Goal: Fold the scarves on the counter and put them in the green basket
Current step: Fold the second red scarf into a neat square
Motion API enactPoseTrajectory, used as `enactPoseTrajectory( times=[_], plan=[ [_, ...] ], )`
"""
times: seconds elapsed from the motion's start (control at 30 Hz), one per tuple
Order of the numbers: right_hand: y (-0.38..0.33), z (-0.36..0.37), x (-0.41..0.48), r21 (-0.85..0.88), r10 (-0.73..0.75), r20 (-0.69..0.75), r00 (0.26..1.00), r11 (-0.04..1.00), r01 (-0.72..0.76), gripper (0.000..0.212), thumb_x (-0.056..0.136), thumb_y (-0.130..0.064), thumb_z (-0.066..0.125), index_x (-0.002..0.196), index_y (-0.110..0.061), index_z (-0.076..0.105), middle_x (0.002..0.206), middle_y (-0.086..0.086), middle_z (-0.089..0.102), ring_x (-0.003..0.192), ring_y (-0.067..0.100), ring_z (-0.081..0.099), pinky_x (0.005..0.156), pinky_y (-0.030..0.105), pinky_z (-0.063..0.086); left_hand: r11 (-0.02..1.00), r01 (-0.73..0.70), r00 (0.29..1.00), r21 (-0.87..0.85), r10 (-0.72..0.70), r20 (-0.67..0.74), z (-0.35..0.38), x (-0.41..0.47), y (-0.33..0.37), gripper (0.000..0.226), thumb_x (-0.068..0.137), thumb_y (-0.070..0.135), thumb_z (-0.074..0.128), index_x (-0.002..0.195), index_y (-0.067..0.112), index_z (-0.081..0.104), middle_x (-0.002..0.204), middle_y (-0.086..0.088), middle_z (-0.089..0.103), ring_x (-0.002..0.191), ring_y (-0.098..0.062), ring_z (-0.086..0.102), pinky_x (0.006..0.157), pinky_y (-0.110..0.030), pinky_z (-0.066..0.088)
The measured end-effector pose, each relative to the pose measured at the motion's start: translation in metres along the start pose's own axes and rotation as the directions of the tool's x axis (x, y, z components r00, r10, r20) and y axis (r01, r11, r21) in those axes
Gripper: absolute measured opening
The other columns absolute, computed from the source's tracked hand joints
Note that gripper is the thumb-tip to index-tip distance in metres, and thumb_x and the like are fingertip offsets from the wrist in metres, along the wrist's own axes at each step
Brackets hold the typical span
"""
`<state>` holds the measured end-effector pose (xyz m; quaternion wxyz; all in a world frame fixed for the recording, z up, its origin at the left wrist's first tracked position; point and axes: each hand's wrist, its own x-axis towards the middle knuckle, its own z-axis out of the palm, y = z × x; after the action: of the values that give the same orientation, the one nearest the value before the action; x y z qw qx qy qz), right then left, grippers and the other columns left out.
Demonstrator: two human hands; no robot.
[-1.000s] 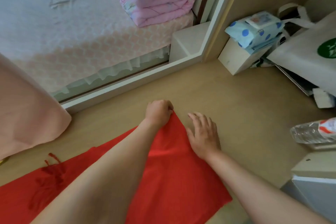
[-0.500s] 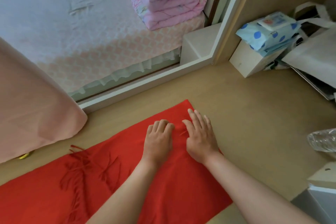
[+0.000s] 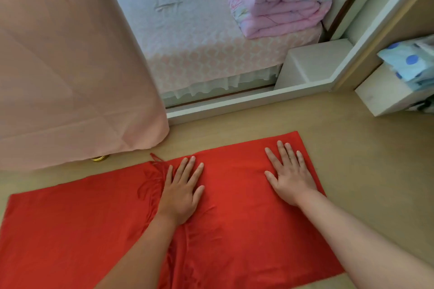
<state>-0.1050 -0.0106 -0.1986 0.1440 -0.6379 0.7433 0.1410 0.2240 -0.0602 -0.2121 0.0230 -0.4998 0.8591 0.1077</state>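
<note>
Pressing down on one red scarf, two hands lie flat with fingers straight and spread: left hand just beside the fringe, right hand near the scarf's right end. The scarf is spread on the tan counter, with a doubled layer on its right part. One pink curtain hangs just beyond its left half, a gold ring peeking from under the hem. Past the counter there is one bed with one folded pink quilt on it. Far right is one white box with a blue-dotted pack on top; what is inside the box cannot be told.
</note>
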Motion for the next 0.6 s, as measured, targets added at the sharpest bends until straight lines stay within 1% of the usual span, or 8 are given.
enactPoseTrajectory(
  times=[0.07, 0.13, 0.2, 0.3, 0.4, 0.47, 0.53, 0.6],
  plan=[
    [-0.013, 0.0, -0.003, 0.025, 0.072, -0.081, 0.994, 0.997, -0.07, 0.08, 0.084, -0.056, -0.004, 0.157, -0.025, -0.011, 0.163, 0.01, -0.023, 0.15, 0.024, -0.023, 0.122, 0.045, -0.01, 0.998, 0.036, 0.999, 0.056, -0.035, -0.027, -0.003, -0.007, -0.003, 0.062, 0.098, 0.052, 0.027, 0.155, 0.027, 0.026, 0.163, 0.001, 0.016, 0.152, -0.019, 0.005, 0.12, -0.052, 0.006],
    [-0.035, 0.001, -0.013, 0.106, 0.109, -0.208, 0.972, 0.99, -0.089, 0.077, 0.09, -0.049, 0.013, 0.159, -0.016, 0.007, 0.165, 0.015, -0.007, 0.153, 0.028, -0.009, 0.123, 0.047, -0.003, 0.998, 0.051, 0.993, 0.048, -0.046, -0.108, -0.008, -0.016, 0.002, 0.06, 0.097, 0.046, 0.033, 0.151, 0.02, 0.037, 0.159, -0.004, 0.028, 0.15, -0.023, 0.017, 0.119, -0.053, 0.013],
    [-0.067, 0.011, -0.03, 0.14, -0.001, -0.27, 0.963, 0.989, 0.04, 0.072, 0.093, -0.046, 0.026, 0.158, -0.016, 0.016, 0.166, 0.015, 0.002, 0.153, 0.028, -0.002, 0.122, 0.047, 0.001, 1.0, 0.009, 0.986, 0.01, -0.007, -0.169, -0.01, -0.027, 0.013, 0.055, 0.096, 0.041, 0.038, 0.146, 0.017, 0.044, 0.156, -0.005, 0.036, 0.147, -0.024, 0.026, 0.118, -0.049, 0.021],
    [-0.117, 0.032, -0.059, 0.131, -0.225, -0.257, 0.94, 0.955, 0.264, 0.069, 0.094, -0.046, 0.034, 0.157, -0.021, 0.023, 0.166, 0.011, 0.005, 0.154, 0.025, 0.001, 0.12, 0.046, 0.006, 0.995, -0.092, 0.987, -0.025, 0.088, -0.131, -0.005, -0.051, 0.03, 0.052, 0.094, 0.043, 0.043, 0.138, 0.016, 0.054, 0.149, -0.005, 0.044, 0.139, -0.026, 0.039, 0.112, -0.044, 0.031],
    [-0.132, 0.054, -0.082, 0.095, -0.273, -0.194, 0.942, 0.951, 0.295, 0.069, 0.094, -0.048, 0.036, 0.156, -0.023, 0.026, 0.166, 0.01, 0.007, 0.153, 0.025, 0.005, 0.119, 0.048, 0.009, 0.999, -0.051, 0.998, -0.008, 0.051, -0.042, 0.005, -0.084, 0.038, 0.059, 0.091, 0.051, 0.045, 0.138, 0.016, 0.053, 0.142, -0.007, 0.05, 0.13, -0.029, 0.047, 0.108, -0.044, 0.033],
    [-0.121, 0.062, -0.094, 0.062, -0.293, -0.18, 0.939, 0.949, 0.308, 0.068, 0.095, -0.049, 0.035, 0.157, -0.024, 0.023, 0.166, 0.01, 0.007, 0.153, 0.025, 0.004, 0.119, 0.048, 0.009, 0.999, -0.028, 1.0, 0.023, 0.027, 0.007, 0.01, -0.107, 0.037, 0.067, 0.091, 0.056, 0.043, 0.146, 0.018, 0.044, 0.145, -0.006, 0.046, 0.134, -0.029, 0.043, 0.11, -0.045, 0.028],
    [-0.102, 0.064, -0.104, 0.03, -0.317, -0.184, 0.931, 0.944, 0.327, 0.068, 0.096, -0.05, 0.035, 0.158, -0.026, 0.022, 0.166, 0.009, 0.008, 0.153, 0.025, 0.006, 0.12, 0.047, 0.01, 0.998, -0.035, 0.999, 0.05, 0.033, 0.041, 0.014, -0.123, 0.032, 0.072, 0.093, 0.06, 0.04, 0.153, 0.02, 0.032, 0.155, -0.004, 0.034, 0.144, -0.027, 0.03, 0.114, -0.047, 0.022],
    [-0.076, 0.066, -0.112, 0.032, -0.271, -0.181, 0.945, 0.959, 0.281, 0.069, 0.094, -0.053, 0.035, 0.157, -0.027, 0.023, 0.166, 0.009, 0.011, 0.153, 0.025, 0.01, 0.12, 0.047, 0.011, 0.997, -0.039, 0.998, 0.072, 0.034, 0.06, 0.014, -0.133, 0.029, 0.076, 0.093, 0.063, 0.036, 0.155, 0.021, 0.024, 0.162, -0.003, 0.021, 0.15, -0.024, 0.016, 0.117, -0.049, 0.015]
  ],
)
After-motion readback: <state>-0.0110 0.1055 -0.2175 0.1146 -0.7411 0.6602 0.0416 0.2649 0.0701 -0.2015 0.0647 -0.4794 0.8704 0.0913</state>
